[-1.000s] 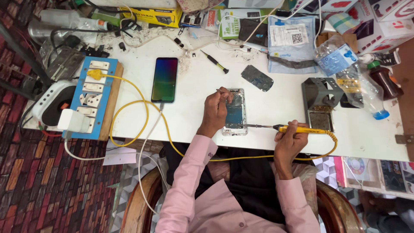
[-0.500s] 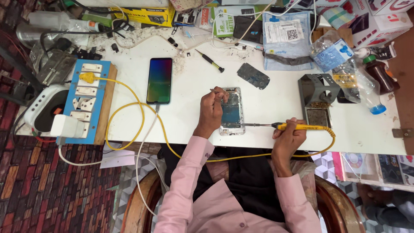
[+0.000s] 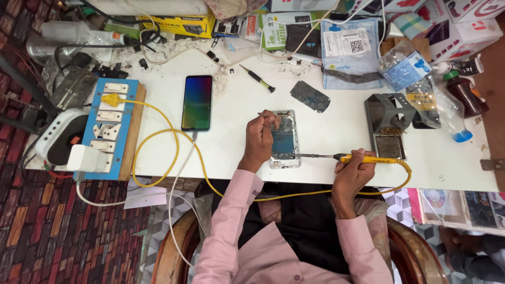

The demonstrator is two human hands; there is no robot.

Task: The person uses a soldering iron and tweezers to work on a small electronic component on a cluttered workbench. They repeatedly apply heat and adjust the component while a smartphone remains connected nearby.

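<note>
Hands unmoved: right grip [image 3: 353, 169] around yellow soldering iron [image 3: 363, 158], opened phone [image 3: 285, 139] under left [image 3: 260, 138].

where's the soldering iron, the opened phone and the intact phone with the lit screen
soldering iron [image 3: 368, 158], head view, on its yellow handle in the right hand
opened phone [image 3: 286, 143], head view, on its exposed middle
intact phone [image 3: 197, 102], head view, on the centre of its screen

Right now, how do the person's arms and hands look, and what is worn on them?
Both arms wear long pale pink sleeves with buttoned cuffs at the wrists. The left hand and the right hand are bare, with no gloves. No ring or watch can be made out.
</note>
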